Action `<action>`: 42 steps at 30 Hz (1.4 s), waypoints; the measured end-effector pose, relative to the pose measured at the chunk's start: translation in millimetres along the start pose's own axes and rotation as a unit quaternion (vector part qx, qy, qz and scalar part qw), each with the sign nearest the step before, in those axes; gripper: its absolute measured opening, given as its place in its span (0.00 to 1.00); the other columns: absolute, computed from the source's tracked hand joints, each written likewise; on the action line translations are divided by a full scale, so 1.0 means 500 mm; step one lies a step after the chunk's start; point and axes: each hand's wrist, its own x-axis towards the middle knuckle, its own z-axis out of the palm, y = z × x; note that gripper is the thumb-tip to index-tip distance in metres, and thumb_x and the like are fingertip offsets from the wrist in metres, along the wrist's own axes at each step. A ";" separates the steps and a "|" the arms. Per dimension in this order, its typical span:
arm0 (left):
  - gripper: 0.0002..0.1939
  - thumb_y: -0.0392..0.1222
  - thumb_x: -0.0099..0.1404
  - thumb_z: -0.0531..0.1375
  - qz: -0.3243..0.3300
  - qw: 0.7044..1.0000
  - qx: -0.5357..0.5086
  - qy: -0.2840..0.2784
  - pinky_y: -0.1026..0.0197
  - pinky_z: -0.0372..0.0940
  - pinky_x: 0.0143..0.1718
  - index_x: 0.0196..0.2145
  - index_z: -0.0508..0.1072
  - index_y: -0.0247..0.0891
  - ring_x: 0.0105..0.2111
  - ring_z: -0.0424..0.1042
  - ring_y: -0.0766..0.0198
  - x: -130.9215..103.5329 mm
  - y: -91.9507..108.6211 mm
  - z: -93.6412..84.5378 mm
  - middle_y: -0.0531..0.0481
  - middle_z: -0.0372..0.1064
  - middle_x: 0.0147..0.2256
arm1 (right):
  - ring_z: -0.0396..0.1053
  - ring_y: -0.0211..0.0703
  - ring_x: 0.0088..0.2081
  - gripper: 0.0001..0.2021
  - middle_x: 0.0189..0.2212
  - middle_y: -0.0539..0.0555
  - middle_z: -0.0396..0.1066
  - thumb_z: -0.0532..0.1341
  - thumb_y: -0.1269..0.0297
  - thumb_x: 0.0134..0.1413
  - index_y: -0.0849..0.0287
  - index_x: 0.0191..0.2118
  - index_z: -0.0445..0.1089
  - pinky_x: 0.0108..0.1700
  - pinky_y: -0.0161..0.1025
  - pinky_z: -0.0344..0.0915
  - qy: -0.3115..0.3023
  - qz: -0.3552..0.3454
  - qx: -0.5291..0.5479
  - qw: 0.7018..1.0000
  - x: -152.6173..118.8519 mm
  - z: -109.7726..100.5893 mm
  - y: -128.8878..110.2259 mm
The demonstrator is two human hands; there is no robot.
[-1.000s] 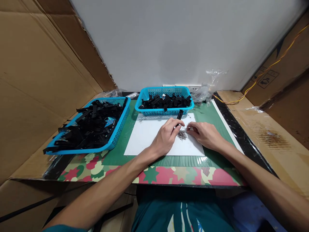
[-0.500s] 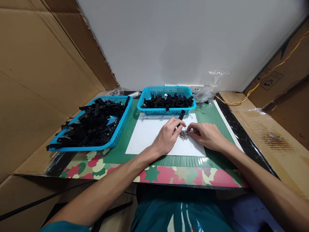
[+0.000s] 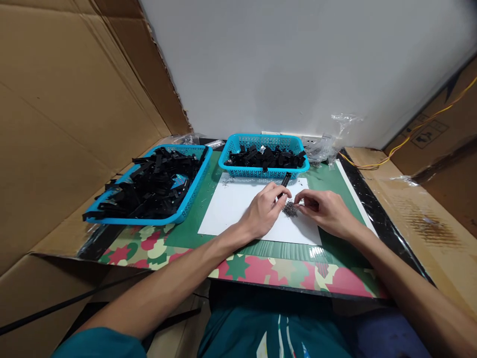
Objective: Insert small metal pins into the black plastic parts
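Observation:
My left hand [image 3: 265, 209] is closed around a slim black plastic piece [image 3: 286, 180], whose far end sticks out past the fingers toward the small basket. Just right of it, my right hand [image 3: 325, 210] has its thumb and forefinger pinched together at the edge of a pile of tiny metal parts [image 3: 289, 210]. Whatever sits in that pinch is too small to make out. The pile lies on a white sheet [image 3: 227, 211], between the two hands. A few more tiny bits are scattered at the sheet's far left corner.
At the left stands a large blue basket [image 3: 192, 191] heaped with long black pieces. A smaller blue basket [image 3: 266, 173] behind the sheet holds short black pieces. Clear plastic bags [image 3: 321, 149] lie at the back right, near a yellow cable [image 3: 395, 151]. Cardboard [image 3: 74, 114] walls the left side.
The whole view has shifted and tilted slightly with the head. Both hands keep nearly the same pose over the sheet, with the right fingers still at the pile.

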 end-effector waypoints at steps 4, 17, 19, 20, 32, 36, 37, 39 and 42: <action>0.09 0.42 0.76 0.57 0.008 1.000 -0.003 -0.015 0.59 0.64 0.42 0.46 0.77 0.40 0.35 0.69 0.63 -0.001 -0.001 -0.001 0.51 0.68 0.40 | 0.65 0.37 0.22 0.08 0.24 0.47 0.76 0.61 0.62 0.66 0.52 0.42 0.79 0.29 0.35 0.52 0.020 -0.045 -0.042 0.998 -0.005 0.012 0.003; 0.05 0.36 0.71 0.60 0.018 0.999 0.020 -0.028 0.59 0.62 0.37 0.40 0.77 0.39 0.34 0.68 0.64 -0.002 -0.005 -0.001 0.52 0.65 0.35 | 0.58 0.36 0.22 0.09 0.20 0.46 0.66 0.60 0.65 0.61 0.55 0.40 0.80 0.30 0.35 0.53 0.081 -0.055 0.008 0.995 -0.009 0.009 0.017; 0.04 0.36 0.70 0.60 0.020 0.999 0.027 -0.018 0.59 0.62 0.38 0.40 0.77 0.39 0.34 0.68 0.63 -0.003 -0.004 -0.004 0.53 0.64 0.34 | 0.55 0.36 0.23 0.08 0.20 0.45 0.61 0.61 0.64 0.61 0.57 0.40 0.79 0.29 0.36 0.53 0.083 -0.040 0.074 0.993 -0.009 0.005 0.011; 0.04 0.37 0.70 0.61 0.022 0.999 0.028 -0.013 0.59 0.63 0.38 0.40 0.77 0.39 0.34 0.68 0.63 -0.003 -0.004 -0.005 0.53 0.65 0.34 | 0.53 0.36 0.23 0.08 0.20 0.44 0.58 0.62 0.62 0.62 0.57 0.39 0.79 0.29 0.36 0.52 0.083 -0.034 0.105 0.990 -0.009 0.004 0.008; 0.06 0.40 0.73 0.61 0.036 0.999 0.001 -0.014 0.60 0.62 0.37 0.42 0.79 0.39 0.33 0.67 0.64 0.000 0.001 -0.006 0.52 0.66 0.35 | 0.50 0.35 0.23 0.08 0.20 0.43 0.53 0.64 0.61 0.62 0.59 0.38 0.78 0.28 0.37 0.50 0.071 -0.030 0.185 0.980 -0.009 0.011 -0.001; 0.06 0.40 0.73 0.61 0.032 0.999 -0.002 -0.011 0.60 0.62 0.38 0.41 0.78 0.38 0.33 0.67 0.65 0.001 0.000 -0.005 0.52 0.66 0.34 | 0.50 0.35 0.23 0.09 0.20 0.43 0.53 0.64 0.61 0.61 0.60 0.37 0.78 0.28 0.37 0.50 0.081 -0.019 0.199 0.977 -0.009 0.010 -0.003; 0.06 0.39 0.73 0.61 0.032 0.999 -0.006 -0.010 0.60 0.62 0.38 0.41 0.78 0.38 0.33 0.67 0.65 0.001 0.000 -0.005 0.52 0.66 0.34 | 0.50 0.35 0.23 0.09 0.20 0.43 0.53 0.64 0.60 0.61 0.60 0.37 0.78 0.28 0.37 0.50 0.085 -0.013 0.200 0.976 -0.008 0.009 -0.004; 0.06 0.39 0.73 0.60 0.030 0.999 -0.011 -0.008 0.60 0.62 0.38 0.40 0.78 0.38 0.33 0.67 0.65 0.002 0.000 -0.005 0.52 0.66 0.34 | 0.50 0.35 0.23 0.09 0.20 0.43 0.53 0.64 0.60 0.61 0.60 0.36 0.78 0.28 0.37 0.49 0.091 0.000 0.204 0.975 -0.007 0.007 -0.005; 0.06 0.40 0.73 0.61 0.030 0.999 -0.019 -0.006 0.60 0.62 0.38 0.38 0.77 0.37 0.33 0.67 0.65 0.003 0.000 -0.006 0.52 0.67 0.35 | 0.49 0.35 0.23 0.10 0.20 0.43 0.52 0.65 0.59 0.60 0.60 0.35 0.78 0.27 0.37 0.48 0.077 0.010 0.218 0.973 -0.006 0.005 -0.004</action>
